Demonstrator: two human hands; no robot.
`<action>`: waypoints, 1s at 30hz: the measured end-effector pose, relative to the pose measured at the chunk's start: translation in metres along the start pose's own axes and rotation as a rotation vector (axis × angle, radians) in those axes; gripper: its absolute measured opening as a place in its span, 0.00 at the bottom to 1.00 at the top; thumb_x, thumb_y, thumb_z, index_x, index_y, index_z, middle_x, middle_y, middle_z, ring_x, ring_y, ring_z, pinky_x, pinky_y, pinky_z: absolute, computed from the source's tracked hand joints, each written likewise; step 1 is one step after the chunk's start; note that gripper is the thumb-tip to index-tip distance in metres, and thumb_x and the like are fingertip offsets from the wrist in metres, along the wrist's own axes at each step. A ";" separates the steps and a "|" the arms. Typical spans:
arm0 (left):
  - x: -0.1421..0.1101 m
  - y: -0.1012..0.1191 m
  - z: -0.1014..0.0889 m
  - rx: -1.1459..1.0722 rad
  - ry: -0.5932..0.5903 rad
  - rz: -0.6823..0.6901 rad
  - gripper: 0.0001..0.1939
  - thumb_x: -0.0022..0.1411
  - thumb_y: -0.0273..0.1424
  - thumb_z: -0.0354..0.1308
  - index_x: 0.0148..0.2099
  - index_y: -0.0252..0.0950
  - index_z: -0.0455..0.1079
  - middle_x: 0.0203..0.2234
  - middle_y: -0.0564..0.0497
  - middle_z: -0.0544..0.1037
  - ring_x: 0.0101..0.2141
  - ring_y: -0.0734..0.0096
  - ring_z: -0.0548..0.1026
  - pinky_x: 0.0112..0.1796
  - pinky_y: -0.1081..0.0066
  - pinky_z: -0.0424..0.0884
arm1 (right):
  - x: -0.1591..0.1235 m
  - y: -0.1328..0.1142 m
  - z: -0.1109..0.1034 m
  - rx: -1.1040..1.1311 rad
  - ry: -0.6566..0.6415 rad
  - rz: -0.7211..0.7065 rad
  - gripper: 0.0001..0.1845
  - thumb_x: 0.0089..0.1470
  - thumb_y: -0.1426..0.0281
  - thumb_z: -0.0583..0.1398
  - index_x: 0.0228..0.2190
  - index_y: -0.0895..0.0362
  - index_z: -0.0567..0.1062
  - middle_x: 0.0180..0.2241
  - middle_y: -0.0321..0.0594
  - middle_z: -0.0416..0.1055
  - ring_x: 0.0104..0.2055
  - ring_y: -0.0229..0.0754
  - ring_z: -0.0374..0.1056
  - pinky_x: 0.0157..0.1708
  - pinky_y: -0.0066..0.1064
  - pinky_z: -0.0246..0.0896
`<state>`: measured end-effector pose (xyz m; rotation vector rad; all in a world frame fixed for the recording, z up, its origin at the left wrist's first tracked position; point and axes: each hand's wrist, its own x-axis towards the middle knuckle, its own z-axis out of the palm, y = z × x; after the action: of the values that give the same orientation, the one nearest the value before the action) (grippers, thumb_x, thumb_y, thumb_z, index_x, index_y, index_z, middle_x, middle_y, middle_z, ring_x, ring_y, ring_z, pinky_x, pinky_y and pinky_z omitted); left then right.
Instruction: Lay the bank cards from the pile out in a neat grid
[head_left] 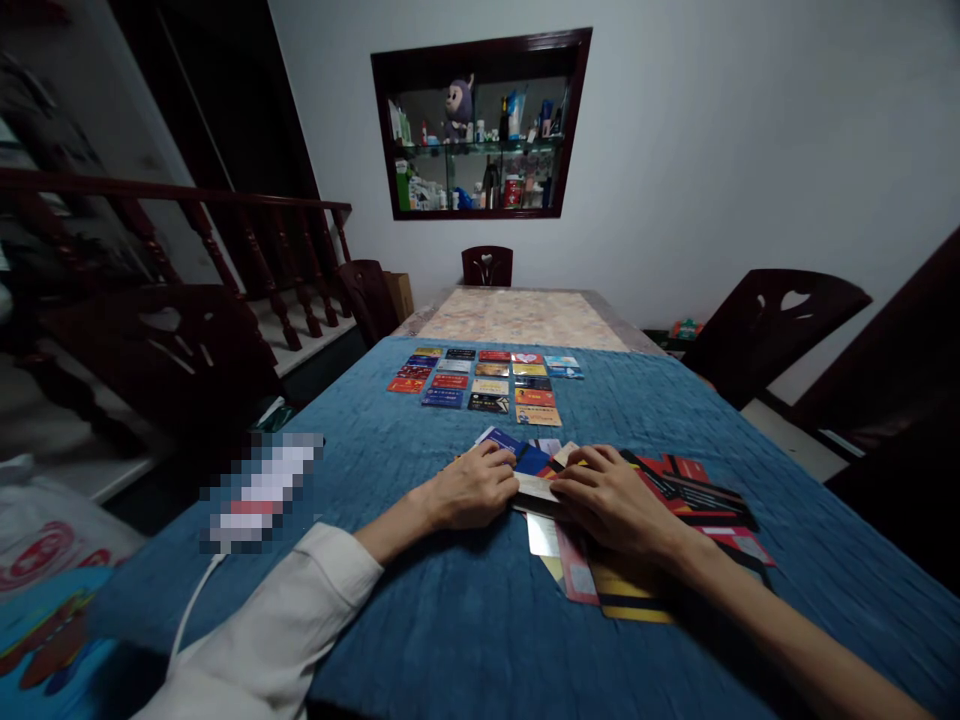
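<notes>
A pale card [534, 487] lies between my hands, just above or on a loose pile of cards. My left hand [472, 487] has its fingers curled round the card's left end. At the other end, the fingertips of my right hand [611, 500] are closed on its edge, and the palm covers part of the pile. Around that hand spread overlapping cards: a yellow card [634, 603] with a dark stripe, a pink one [577, 570], a white one [543, 536] and a black one [712, 497]. Farther off, several cards [489, 387] lie face up in short columns.
A blue cloth [360, 450] covers the near part of the table. A blurred-out device [262, 495] with a white cable [191, 610] lies at left. Dark wooden chairs [780, 325] stand around the table, and plastic bags [56, 560] are at lower left.
</notes>
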<state>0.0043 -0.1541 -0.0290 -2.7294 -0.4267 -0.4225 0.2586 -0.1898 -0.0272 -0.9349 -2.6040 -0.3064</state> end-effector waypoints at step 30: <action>0.003 -0.014 0.021 -0.538 0.184 -0.527 0.18 0.56 0.17 0.52 0.46 0.34 0.73 0.39 0.46 0.78 0.44 0.64 0.72 0.47 0.63 0.70 | 0.004 0.009 0.030 0.130 0.224 0.313 0.17 0.62 0.71 0.53 0.50 0.56 0.74 0.38 0.46 0.75 0.42 0.47 0.67 0.41 0.38 0.61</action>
<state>0.0073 -0.1326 -0.0432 -3.0050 -1.1282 -1.0478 0.2538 -0.1713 -0.0525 -1.1678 -2.2071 -0.1473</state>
